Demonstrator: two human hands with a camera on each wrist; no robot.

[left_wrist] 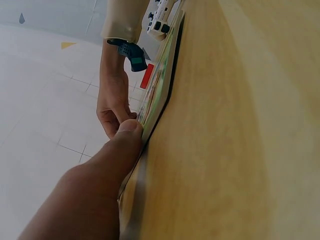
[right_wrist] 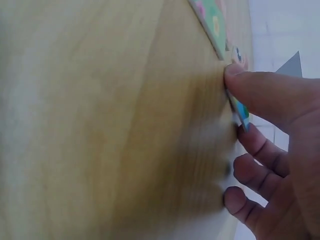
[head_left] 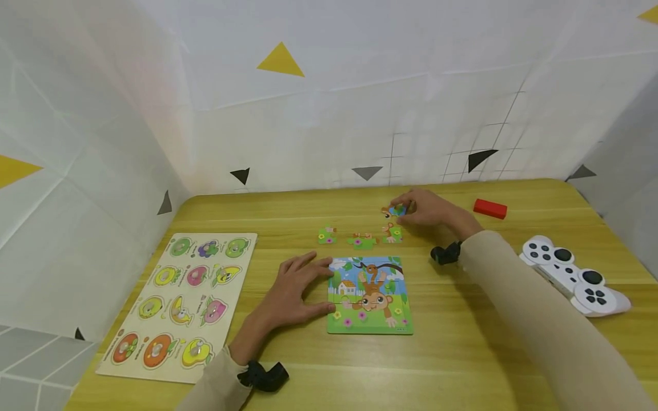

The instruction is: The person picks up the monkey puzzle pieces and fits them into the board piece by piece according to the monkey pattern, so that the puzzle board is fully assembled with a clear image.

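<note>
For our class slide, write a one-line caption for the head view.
The left hand touches the monkey picture board; the right hand pinches a puzzle piece beyond it.

Head cam looks forward and down at the table (head_left: 411,371) from farthest back; wrist cams sit low, super close, tipped sideways. Head and left wrist both catch the controller (head_left: 573,277) and right hand (head_left: 426,208).

Readable text: none | fruit board (head_left: 136,371), 8 o'clock in head view: captions (head_left: 202,305) too small | monkey puzzle board (head_left: 360,330), 5 o'clock corner: mark (head_left: 401,329) illegible
</note>
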